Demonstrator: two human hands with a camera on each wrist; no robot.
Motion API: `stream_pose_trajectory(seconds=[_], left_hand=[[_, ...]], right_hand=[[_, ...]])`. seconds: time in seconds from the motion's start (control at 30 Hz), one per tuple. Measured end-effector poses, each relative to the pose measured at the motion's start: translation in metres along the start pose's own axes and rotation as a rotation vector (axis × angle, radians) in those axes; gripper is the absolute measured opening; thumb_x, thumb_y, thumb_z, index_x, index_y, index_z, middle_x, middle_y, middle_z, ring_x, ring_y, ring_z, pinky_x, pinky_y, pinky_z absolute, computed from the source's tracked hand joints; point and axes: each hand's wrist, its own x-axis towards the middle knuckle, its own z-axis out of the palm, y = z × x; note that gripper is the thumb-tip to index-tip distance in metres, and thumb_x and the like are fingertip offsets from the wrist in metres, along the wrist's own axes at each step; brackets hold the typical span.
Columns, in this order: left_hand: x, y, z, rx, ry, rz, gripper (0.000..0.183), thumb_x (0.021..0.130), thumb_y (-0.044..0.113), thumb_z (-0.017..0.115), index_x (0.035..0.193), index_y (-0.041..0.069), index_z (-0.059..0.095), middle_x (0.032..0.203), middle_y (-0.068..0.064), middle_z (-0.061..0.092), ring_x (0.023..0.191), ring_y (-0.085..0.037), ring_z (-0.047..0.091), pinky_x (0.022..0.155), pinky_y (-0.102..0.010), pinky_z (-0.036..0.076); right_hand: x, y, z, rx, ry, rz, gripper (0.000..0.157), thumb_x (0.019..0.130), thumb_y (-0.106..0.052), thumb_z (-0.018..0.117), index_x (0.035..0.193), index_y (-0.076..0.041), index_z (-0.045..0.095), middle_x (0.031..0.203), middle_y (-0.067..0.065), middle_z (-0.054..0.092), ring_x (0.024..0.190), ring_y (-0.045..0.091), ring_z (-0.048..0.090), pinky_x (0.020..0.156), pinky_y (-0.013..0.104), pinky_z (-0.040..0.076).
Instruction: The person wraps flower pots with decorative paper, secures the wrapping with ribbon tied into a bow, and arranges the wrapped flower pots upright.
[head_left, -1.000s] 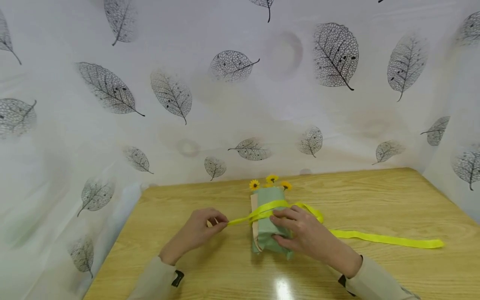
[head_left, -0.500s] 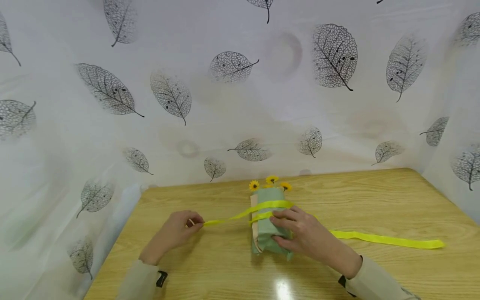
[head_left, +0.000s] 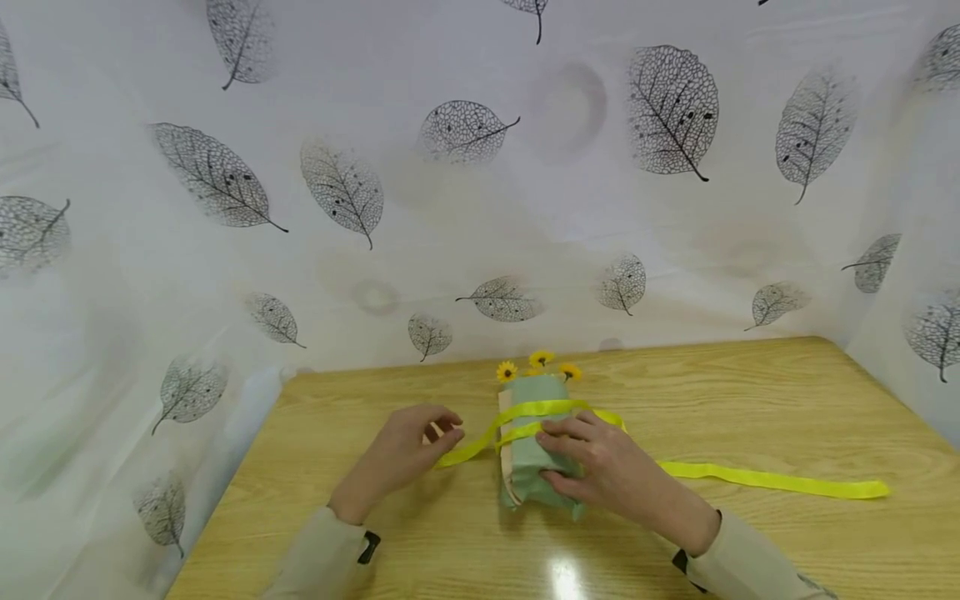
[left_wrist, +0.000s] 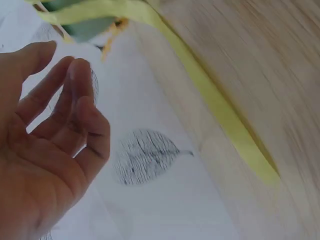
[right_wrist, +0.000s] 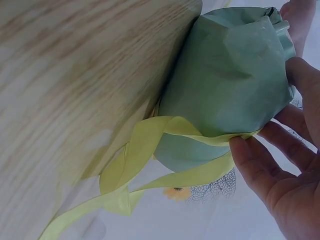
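Observation:
A small bouquet point(head_left: 529, 458) in green and cream wrapping lies on the table, its yellow flowers point(head_left: 542, 358) pointing away from me. Yellow ribbon point(head_left: 540, 407) crosses the wrapping in two bands. My right hand point(head_left: 611, 460) grips the bouquet's right side; in the right wrist view a fingertip presses the ribbon point(right_wrist: 220, 140) against the green paper point(right_wrist: 225, 75). To the left, my left hand point(head_left: 408, 443) hovers beside the ribbon's short loose end point(head_left: 467, 455). In the left wrist view its thumb and fingers stand apart around nothing, and that ribbon end point(left_wrist: 215, 105) hangs free of them.
The ribbon's long tail point(head_left: 772, 477) stretches across the right side of the wooden table point(head_left: 750, 400). Behind the table's far edge hangs a white sheet point(head_left: 480, 217) printed with dark leaves, and it also covers the left side.
My left hand pulled the ribbon end leftward, then let it go and came back right toward the bouquet. The end has dropped slack. My right hand stayed on the bouquet.

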Motion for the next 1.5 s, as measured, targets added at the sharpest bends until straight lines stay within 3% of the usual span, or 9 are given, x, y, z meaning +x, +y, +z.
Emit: stream_pose_trajectory(seconds=[0.1, 0.27, 0.37, 0.63, 0.83, 1.13, 1.5], left_hand=[[0.011, 0.012, 0.01, -0.046, 0.035, -0.011, 0.018, 0.102, 0.029, 0.065, 0.111, 0.016, 0.075, 0.099, 0.007, 0.075, 0.082, -0.004, 0.065, 0.074, -0.022, 0.056], [0.027, 0.028, 0.024, -0.149, 0.05, -0.173, 0.027, 0.099, 0.043, 0.066, 0.105, 0.019, 0.077, 0.094, 0.006, 0.076, 0.081, -0.006, 0.066, 0.07, -0.024, 0.055], [0.033, 0.032, 0.03, -0.201, 0.035, -0.234, 0.031, 0.096, 0.046, 0.07, 0.102, 0.018, 0.078, 0.093, 0.003, 0.076, 0.081, -0.008, 0.066, 0.069, -0.027, 0.056], [0.036, 0.036, 0.034, -0.243, 0.022, -0.196, 0.015, 0.096, 0.028, 0.073, 0.1, 0.014, 0.077, 0.095, -0.001, 0.077, 0.083, -0.009, 0.067, 0.074, -0.028, 0.057], [0.029, 0.027, 0.028, -0.231, 0.034, -0.211, 0.008, 0.097, 0.021, 0.071, 0.1, 0.016, 0.076, 0.095, 0.002, 0.075, 0.083, -0.008, 0.066, 0.076, -0.028, 0.057], [0.005, 0.008, 0.008, -0.179, 0.02, -0.259, 0.006, 0.096, 0.023, 0.072, 0.098, 0.019, 0.075, 0.096, 0.005, 0.073, 0.086, -0.007, 0.064, 0.079, -0.029, 0.055], [-0.014, -0.011, -0.015, -0.119, 0.059, -0.322, 0.005, 0.096, 0.02, 0.072, 0.098, 0.02, 0.076, 0.096, 0.006, 0.075, 0.086, -0.006, 0.065, 0.08, -0.029, 0.055]], right_hand=[[0.0, 0.0, 0.0, 0.001, -0.004, 0.003, 0.044, 0.067, -0.02, 0.095, 0.107, -0.007, 0.079, 0.111, 0.005, 0.074, 0.096, 0.016, 0.066, 0.075, 0.023, 0.059], [0.0, -0.001, 0.0, 0.0, -0.011, 0.013, 0.044, 0.067, -0.02, 0.096, 0.106, -0.006, 0.079, 0.112, 0.005, 0.074, 0.095, 0.016, 0.065, 0.075, 0.024, 0.059], [0.0, -0.001, 0.0, -0.001, -0.012, 0.017, 0.044, 0.067, -0.02, 0.096, 0.106, -0.006, 0.079, 0.112, 0.005, 0.074, 0.095, 0.016, 0.065, 0.074, 0.024, 0.059], [0.001, -0.002, 0.0, 0.01, -0.014, 0.016, 0.045, 0.068, -0.019, 0.095, 0.107, -0.006, 0.079, 0.112, 0.006, 0.074, 0.095, 0.016, 0.065, 0.075, 0.025, 0.059], [0.0, -0.002, 0.001, 0.004, -0.01, 0.018, 0.044, 0.068, -0.02, 0.095, 0.107, -0.006, 0.079, 0.112, 0.006, 0.075, 0.094, 0.017, 0.067, 0.074, 0.026, 0.06], [-0.001, -0.003, 0.001, -0.017, 0.019, -0.008, 0.045, 0.067, -0.019, 0.095, 0.106, -0.005, 0.079, 0.109, 0.007, 0.076, 0.084, 0.014, 0.062, 0.066, 0.017, 0.053], [-0.001, -0.002, 0.0, -0.024, 0.02, -0.009, 0.046, 0.067, -0.019, 0.095, 0.108, -0.006, 0.079, 0.109, 0.007, 0.077, 0.086, 0.017, 0.064, 0.067, 0.022, 0.056]])
